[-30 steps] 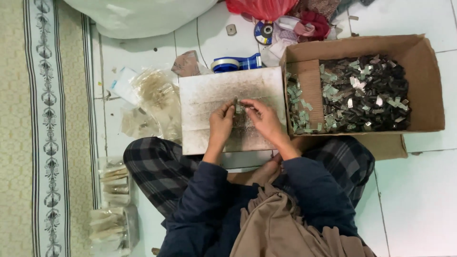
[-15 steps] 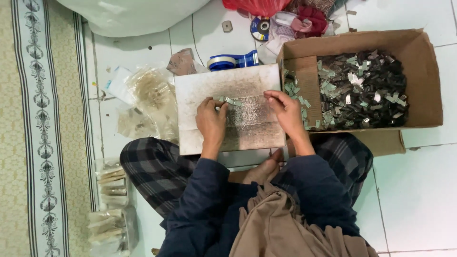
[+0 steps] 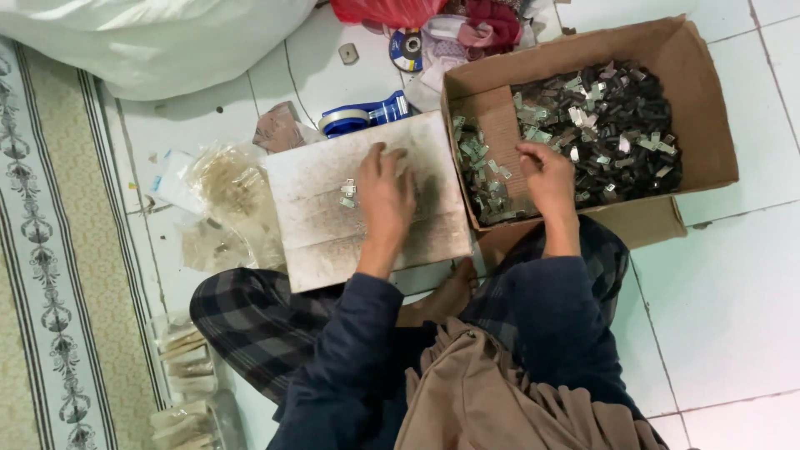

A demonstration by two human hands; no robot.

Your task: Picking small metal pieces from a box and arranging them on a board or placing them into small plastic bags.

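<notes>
**Sorting small metal pieces from box to board**

A person is sitting cross-legged on the white tiled floor [image 3: 733,317], working over a pale, scuffed board [image 3: 317,225] lying across the lap at centre frame. The left hand [image 3: 385,193] is resting flat on the board, fingers loosely spread, just beside a small cluster of metal clips [image 3: 347,193]. The right hand [image 3: 546,173] is reaching into the cardboard box [image 3: 708,125] at upper right, fingers curling down among the clips; whether it is pinching one, I cannot tell.

Judging by the amounts, the work is looking far from finished: only a few clips are lying on the board, while a heap of metal pieces [image 3: 608,117] is filling the box.

At left, clear plastic bags [image 3: 225,187] are lying on the tiles, a patterned rug [image 3: 50,275] is running down the left edge, and a blue tape dispenser [image 3: 362,117] is sitting just above the board.
</notes>
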